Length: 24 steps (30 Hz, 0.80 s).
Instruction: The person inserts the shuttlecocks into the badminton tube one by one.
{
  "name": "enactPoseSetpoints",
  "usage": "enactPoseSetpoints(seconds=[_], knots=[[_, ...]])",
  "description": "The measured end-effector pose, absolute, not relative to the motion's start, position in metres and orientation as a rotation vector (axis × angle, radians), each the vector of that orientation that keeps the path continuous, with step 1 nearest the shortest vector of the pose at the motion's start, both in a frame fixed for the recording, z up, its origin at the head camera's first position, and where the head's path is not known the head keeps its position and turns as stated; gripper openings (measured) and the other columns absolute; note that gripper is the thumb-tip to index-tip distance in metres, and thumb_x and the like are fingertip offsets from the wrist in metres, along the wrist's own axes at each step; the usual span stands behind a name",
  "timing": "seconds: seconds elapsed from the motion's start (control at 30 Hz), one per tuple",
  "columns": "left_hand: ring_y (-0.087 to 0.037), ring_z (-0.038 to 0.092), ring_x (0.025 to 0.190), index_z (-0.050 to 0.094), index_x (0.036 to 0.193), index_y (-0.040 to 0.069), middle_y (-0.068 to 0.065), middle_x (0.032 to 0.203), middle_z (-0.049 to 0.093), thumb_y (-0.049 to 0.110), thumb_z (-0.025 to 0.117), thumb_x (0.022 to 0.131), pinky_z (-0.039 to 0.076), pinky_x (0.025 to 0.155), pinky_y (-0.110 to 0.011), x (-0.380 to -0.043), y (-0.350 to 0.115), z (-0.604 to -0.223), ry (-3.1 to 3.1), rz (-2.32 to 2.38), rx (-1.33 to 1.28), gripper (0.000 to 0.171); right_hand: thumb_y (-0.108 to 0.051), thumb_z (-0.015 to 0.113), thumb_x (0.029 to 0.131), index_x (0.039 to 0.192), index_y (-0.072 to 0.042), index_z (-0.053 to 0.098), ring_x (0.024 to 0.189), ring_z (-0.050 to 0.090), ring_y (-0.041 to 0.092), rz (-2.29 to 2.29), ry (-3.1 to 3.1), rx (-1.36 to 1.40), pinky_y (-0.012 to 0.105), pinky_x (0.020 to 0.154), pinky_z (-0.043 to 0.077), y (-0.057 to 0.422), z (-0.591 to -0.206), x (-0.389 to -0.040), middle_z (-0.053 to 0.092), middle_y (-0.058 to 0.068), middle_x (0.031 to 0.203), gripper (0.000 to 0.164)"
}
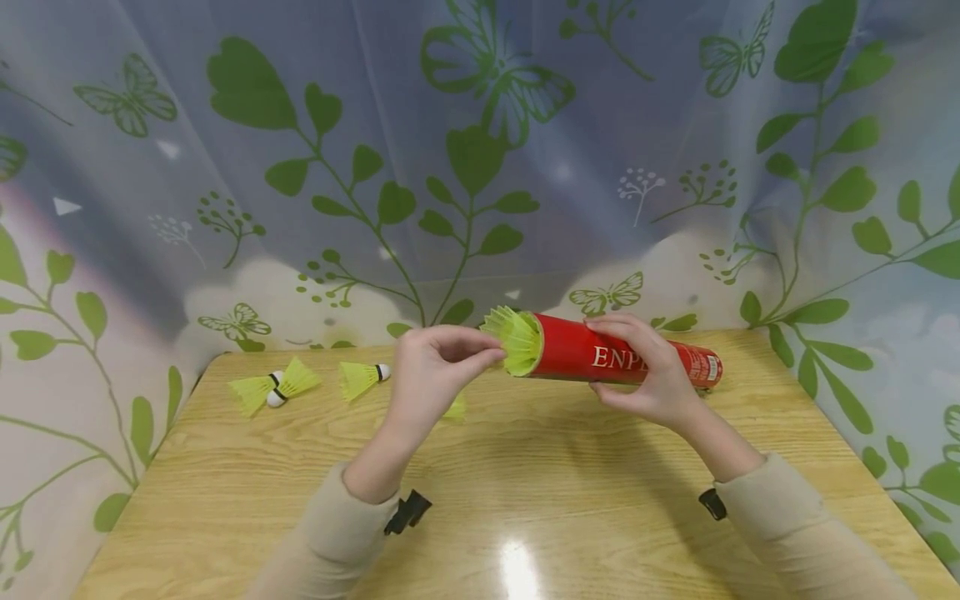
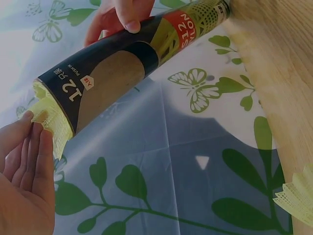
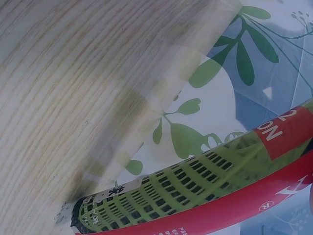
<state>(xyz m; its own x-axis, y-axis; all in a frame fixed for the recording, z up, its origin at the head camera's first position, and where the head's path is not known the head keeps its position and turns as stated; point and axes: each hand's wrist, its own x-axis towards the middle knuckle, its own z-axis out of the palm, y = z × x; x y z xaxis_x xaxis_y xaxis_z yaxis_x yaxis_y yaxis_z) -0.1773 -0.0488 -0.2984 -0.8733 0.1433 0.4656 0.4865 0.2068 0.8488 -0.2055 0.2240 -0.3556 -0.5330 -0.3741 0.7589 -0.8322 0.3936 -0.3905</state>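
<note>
A red and dark shuttlecock tube (image 1: 570,346) is held nearly level over the table's far side, its mouth facing left. My right hand (image 1: 652,375) grips it round the middle, thumb below and fingers over the top. From the mouth sticks the skirt of a yellow shuttlecock (image 1: 517,337). With thumb and fingertips, my left hand (image 1: 431,375) pinches the edge of that skirt; the left wrist view shows this skirt (image 2: 54,117) up close. The shuttlecock's cork is hidden inside the tube. In the right wrist view only the tube's far end (image 3: 161,196) shows.
Two yellow shuttlecocks (image 1: 296,379) lie against each other at the table's far left, and a third shuttlecock (image 1: 358,379) lies nearer the left hand. Another skirt (image 1: 456,408) peeks out beside the left wrist. A leaf-patterned curtain (image 1: 480,167) hangs behind the wooden table (image 1: 570,508).
</note>
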Motion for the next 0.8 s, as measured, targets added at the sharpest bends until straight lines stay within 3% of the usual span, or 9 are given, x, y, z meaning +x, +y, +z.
enactPoseSetpoints(seconds=[0.23,0.43,0.63,0.8], knots=[[-0.016,0.068,0.065,0.075,0.08,0.0,-0.012,0.077,0.073,0.001,0.077,0.076,0.055,0.06,-0.023,-0.176,-0.046,-0.295,-2.224,-1.694,-0.624,0.005,0.008,0.078,0.055,0.118,0.006,0.057,0.121,0.05,0.023,1.051,-2.081,1.03,0.018,0.105,0.035,0.224,-0.354,-0.204,0.057,0.024,0.12,0.066],[-0.017,0.068,0.063,0.076,0.081,0.007,-0.008,0.077,0.073,0.008,0.079,0.075,0.055,0.058,-0.025,-0.191,-0.045,-0.315,-2.213,-1.729,-0.669,0.006,0.007,0.077,0.056,0.118,0.008,0.056,0.125,0.047,0.017,1.072,-2.078,1.044,0.021,0.108,0.034,0.225,-0.355,-0.206,0.056,0.028,0.119,0.066],[-0.009,0.067,0.063,0.077,0.08,0.013,-0.002,0.078,0.074,0.013,0.08,0.076,0.056,0.058,-0.025,-0.197,-0.044,-0.322,-2.234,-1.728,-0.716,0.006,0.001,0.079,0.055,0.121,0.003,0.057,0.124,0.048,0.021,1.069,-2.073,1.057,0.024,0.108,0.035,0.234,-0.373,-0.22,0.057,0.022,0.123,0.069],[-0.014,0.068,0.064,0.077,0.082,0.008,-0.006,0.079,0.074,0.007,0.079,0.076,0.055,0.058,-0.026,-0.198,-0.041,-0.321,-2.284,-1.746,-0.723,0.006,-0.004,0.08,0.057,0.124,-0.001,0.057,0.124,0.048,0.025,1.059,-2.079,1.077,0.024,0.108,0.035,0.237,-0.381,-0.226,0.056,0.017,0.127,0.07]])
